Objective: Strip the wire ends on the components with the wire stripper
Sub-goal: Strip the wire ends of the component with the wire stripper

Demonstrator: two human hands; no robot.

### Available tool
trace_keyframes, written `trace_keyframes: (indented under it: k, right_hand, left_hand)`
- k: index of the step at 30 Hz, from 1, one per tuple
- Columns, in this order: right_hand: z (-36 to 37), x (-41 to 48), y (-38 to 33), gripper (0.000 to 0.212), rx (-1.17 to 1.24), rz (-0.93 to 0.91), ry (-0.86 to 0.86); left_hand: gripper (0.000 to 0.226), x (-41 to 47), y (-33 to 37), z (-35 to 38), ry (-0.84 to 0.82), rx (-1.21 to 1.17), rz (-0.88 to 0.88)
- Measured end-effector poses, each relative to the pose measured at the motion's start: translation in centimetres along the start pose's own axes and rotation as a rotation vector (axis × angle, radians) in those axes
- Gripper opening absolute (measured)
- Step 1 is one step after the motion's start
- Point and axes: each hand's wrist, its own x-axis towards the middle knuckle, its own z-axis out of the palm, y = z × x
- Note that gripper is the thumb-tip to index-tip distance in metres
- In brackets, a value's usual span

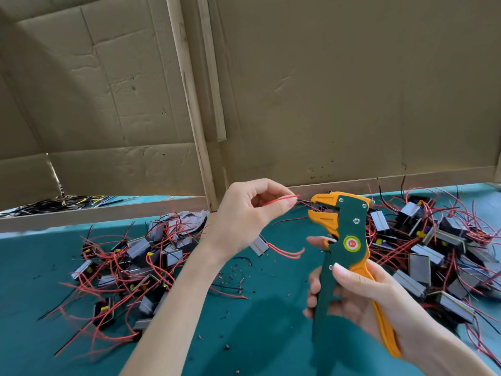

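Above the green tabletop (271, 321), the left hand (244, 213) pinches a red wire (279, 200), its end at the jaws of the wire stripper (344, 240) gripped by the right hand (360, 297) — feeding step. Next, likely: seat the end, squeeze — component (259, 246) dangles below.

Your left hand (244, 215) and right hand (360, 294) are bare, and both forearms (173, 294) are bare to the edge of view. Your fingers (349, 278) end in longish, rounded, pale, slightly glossy nails (337, 267).
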Motion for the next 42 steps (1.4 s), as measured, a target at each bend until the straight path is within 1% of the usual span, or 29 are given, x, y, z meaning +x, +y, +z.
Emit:
trace_keyframes:
  k: [3,6,8,12,16,22,27,30,32,33,34,35,37,39,42]
  right_hand:
    - [0.3,-0.2,-0.1,0.044,-0.006,-0.008,-0.015]
    - [0.4,-0.2,-0.2,0.060,-0.031,-0.012,-0.037]
    - [0.3,-0.2,-0.2,0.063,-0.044,-0.015,-0.044]
    - [0.3,-0.1,-0.1,0.063,-0.080,-0.011,-0.042]
    - [0.3,-0.2,-0.2,0.062,-0.173,0.001,-0.036]
    - [0.5,-0.3,0.2,0.054,-0.258,0.046,0.015]
    - [0.7,-0.2,1.0,0.053,-0.291,0.060,0.076]
    - [1.2,0.0,1.6,0.054,-0.299,0.038,0.132]
    - [1.1,0.1,2.0,0.054,-0.362,-0.003,0.217]
    - [0.9,0.1,1.9,0.054,-0.381,-0.021,0.245]
    - [0.7,0.2,1.9,0.054,-0.367,-0.027,0.246]
    - [0.5,0.2,1.7,0.052,-0.315,-0.025,0.225]
    - [0.3,0.3,1.1,0.049,-0.191,-0.036,0.118]
    - [0.1,0.6,0.8,0.049,-0.182,-0.045,0.055]
    - [-0.3,0.7,0.8,0.049,-0.206,-0.032,0.040]
  left_hand:
    - [0.007,-0.1,0.0,0.6,-0.013,-0.045,-0.012]
    - [0.008,-0.1,-0.3,0.7,-0.064,-0.093,-0.078]
    - [0.010,-0.2,-0.5,0.6,-0.104,-0.141,-0.130]
    - [0.007,-0.1,-0.8,0.3,-0.149,-0.178,-0.182]
    - [0.007,-0.2,-1.0,-0.4,-0.221,-0.212,-0.216]
    - [0.010,-0.2,-1.2,-1.3,-0.307,-0.185,-0.224]
    - [0.010,-0.3,-1.5,-1.6,-0.340,-0.147,-0.234]
    - [0.006,-0.3,-1.6,-1.4,-0.330,-0.227,-0.264]
    - [0.011,-0.3,-1.9,-1.3,-0.334,-0.434,-0.352]
    - [0.015,-0.3,-2.0,-1.3,-0.344,-0.540,-0.396]
    - [0.017,-0.3,-2.2,-1.2,-0.342,-0.594,-0.419]
    - [0.018,-0.3,-2.4,-1.0,-0.326,-0.595,-0.418]
    - [0.020,-0.3,-2.8,-0.7,-0.279,-0.547,-0.383]
    - [0.019,-0.2,-2.9,-0.6,-0.237,-0.518,-0.342]
    - [0.017,0.0,-2.9,-0.5,-0.203,-0.469,-0.290]
